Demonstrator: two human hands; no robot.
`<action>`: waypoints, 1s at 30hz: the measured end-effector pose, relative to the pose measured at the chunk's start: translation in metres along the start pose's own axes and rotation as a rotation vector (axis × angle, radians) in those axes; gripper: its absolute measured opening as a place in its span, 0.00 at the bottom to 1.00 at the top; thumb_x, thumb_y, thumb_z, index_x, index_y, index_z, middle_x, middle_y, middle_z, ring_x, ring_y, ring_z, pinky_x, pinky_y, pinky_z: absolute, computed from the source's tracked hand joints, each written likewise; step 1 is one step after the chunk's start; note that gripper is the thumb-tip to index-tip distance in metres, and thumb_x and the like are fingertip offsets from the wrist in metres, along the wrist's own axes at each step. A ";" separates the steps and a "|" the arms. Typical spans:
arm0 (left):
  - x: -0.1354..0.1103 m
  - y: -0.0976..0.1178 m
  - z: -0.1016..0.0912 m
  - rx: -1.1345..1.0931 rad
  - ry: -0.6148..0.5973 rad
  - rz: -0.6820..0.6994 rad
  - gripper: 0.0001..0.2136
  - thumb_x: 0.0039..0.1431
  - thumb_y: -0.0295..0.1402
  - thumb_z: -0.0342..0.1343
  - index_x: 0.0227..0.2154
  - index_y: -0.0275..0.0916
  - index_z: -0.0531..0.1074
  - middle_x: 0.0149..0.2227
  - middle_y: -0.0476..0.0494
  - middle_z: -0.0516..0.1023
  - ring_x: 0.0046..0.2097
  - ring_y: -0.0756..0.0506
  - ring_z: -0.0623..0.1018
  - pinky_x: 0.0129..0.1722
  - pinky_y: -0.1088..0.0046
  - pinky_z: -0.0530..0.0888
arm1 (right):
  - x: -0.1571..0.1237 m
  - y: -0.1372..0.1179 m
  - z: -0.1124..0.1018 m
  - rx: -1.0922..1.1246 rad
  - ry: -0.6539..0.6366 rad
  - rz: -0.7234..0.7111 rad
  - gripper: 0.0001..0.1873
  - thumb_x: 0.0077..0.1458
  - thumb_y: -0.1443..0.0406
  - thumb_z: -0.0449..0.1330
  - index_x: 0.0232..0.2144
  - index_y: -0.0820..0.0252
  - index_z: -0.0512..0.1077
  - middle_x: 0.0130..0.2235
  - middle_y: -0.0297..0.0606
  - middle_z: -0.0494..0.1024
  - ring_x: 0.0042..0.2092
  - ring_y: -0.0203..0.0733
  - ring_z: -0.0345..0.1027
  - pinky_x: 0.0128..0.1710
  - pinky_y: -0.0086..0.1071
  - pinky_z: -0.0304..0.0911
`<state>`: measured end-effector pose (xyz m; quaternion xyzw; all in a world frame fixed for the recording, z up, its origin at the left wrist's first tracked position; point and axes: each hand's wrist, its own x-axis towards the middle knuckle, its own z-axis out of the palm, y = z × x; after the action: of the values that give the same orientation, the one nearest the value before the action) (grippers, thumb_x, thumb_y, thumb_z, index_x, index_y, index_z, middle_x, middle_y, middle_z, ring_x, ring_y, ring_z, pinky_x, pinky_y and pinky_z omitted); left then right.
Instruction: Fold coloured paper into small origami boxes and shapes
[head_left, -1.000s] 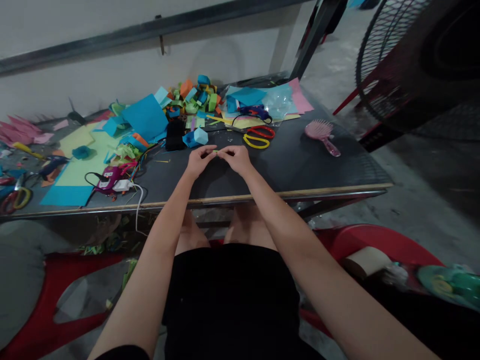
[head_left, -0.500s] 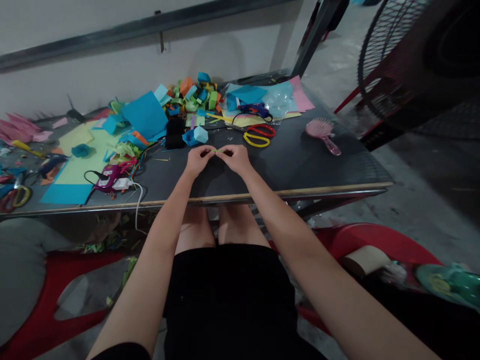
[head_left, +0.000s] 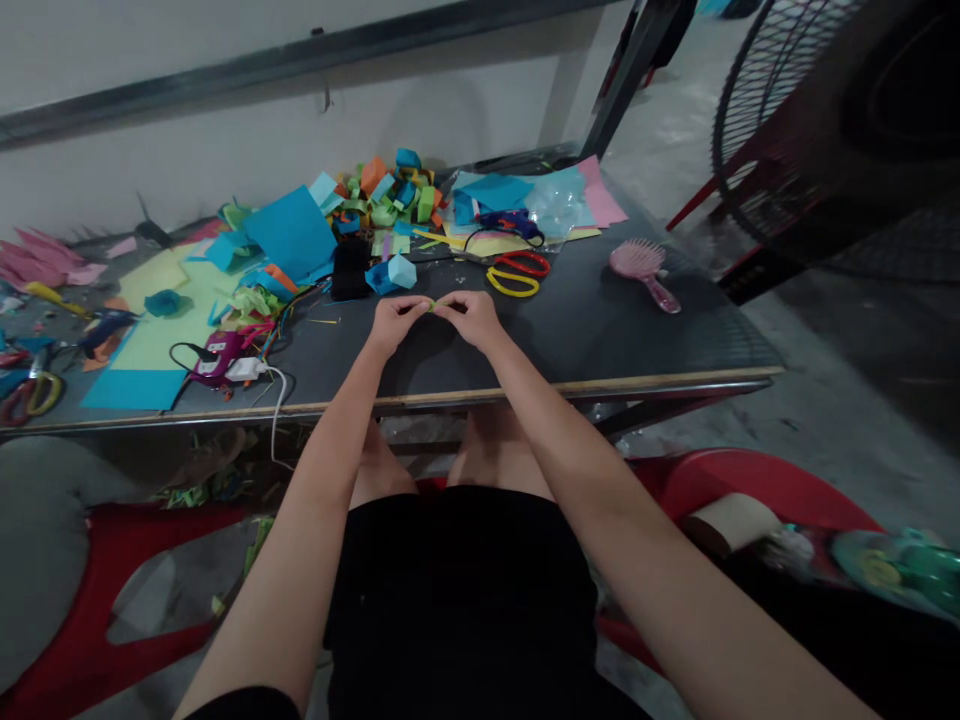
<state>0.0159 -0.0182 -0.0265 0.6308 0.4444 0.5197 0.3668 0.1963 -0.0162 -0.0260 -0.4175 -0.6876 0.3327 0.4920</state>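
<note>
My left hand (head_left: 397, 322) and my right hand (head_left: 472, 318) meet fingertip to fingertip above the dark table. Both pinch a small green paper piece (head_left: 432, 306), mostly hidden by the fingers. Just beyond the left hand lie a blue folded paper shape (head_left: 392, 273) and a black object (head_left: 350, 268) I cannot identify. Past the right hand rest scissors (head_left: 517, 273) with one red and one yellow handle loop. A dark blue glue gun (head_left: 511, 222) lies on plastic-wrapped paper behind them.
A pile of coloured paper pieces (head_left: 386, 195) stands against the wall. Blue paper sheets (head_left: 292, 235) and a purple power adapter (head_left: 217, 358) with cables lie left. A pink hairbrush (head_left: 640, 262) lies right. A fan (head_left: 795, 120) and a red stool (head_left: 750, 475) stand beside the table.
My hands hold nearly the same place, with the fingertips shifted slightly around the green paper piece. My knees have spread apart under the table.
</note>
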 end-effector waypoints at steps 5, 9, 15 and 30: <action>0.000 0.000 0.000 -0.017 0.018 -0.002 0.13 0.47 0.42 0.68 0.31 0.37 0.84 0.34 0.42 0.85 0.39 0.42 0.82 0.44 0.66 0.75 | 0.000 0.001 0.001 -0.015 -0.005 0.002 0.11 0.49 0.57 0.66 0.29 0.60 0.82 0.30 0.38 0.83 0.31 0.42 0.73 0.35 0.34 0.64; 0.000 0.001 0.000 -0.028 0.017 -0.002 0.13 0.46 0.43 0.69 0.30 0.38 0.83 0.34 0.42 0.85 0.39 0.42 0.82 0.45 0.65 0.76 | 0.000 0.001 0.001 -0.015 -0.009 0.005 0.13 0.49 0.55 0.66 0.29 0.59 0.82 0.30 0.38 0.83 0.31 0.42 0.73 0.34 0.34 0.64; -0.001 0.003 0.001 -0.021 0.034 -0.016 0.12 0.47 0.41 0.69 0.31 0.38 0.84 0.36 0.41 0.85 0.40 0.42 0.82 0.46 0.64 0.76 | -0.001 0.001 0.001 -0.030 0.017 -0.002 0.16 0.49 0.53 0.64 0.29 0.60 0.81 0.29 0.38 0.82 0.31 0.41 0.72 0.34 0.33 0.63; -0.003 0.008 0.001 -0.023 -0.036 -0.053 0.18 0.43 0.43 0.70 0.34 0.35 0.83 0.31 0.43 0.84 0.33 0.46 0.79 0.38 0.70 0.76 | -0.003 -0.007 0.000 -0.013 0.037 0.018 0.15 0.48 0.54 0.62 0.28 0.61 0.79 0.27 0.37 0.79 0.29 0.39 0.68 0.31 0.32 0.61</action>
<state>0.0185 -0.0233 -0.0202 0.6237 0.4482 0.5037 0.3956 0.1953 -0.0222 -0.0214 -0.4330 -0.6768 0.3247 0.4991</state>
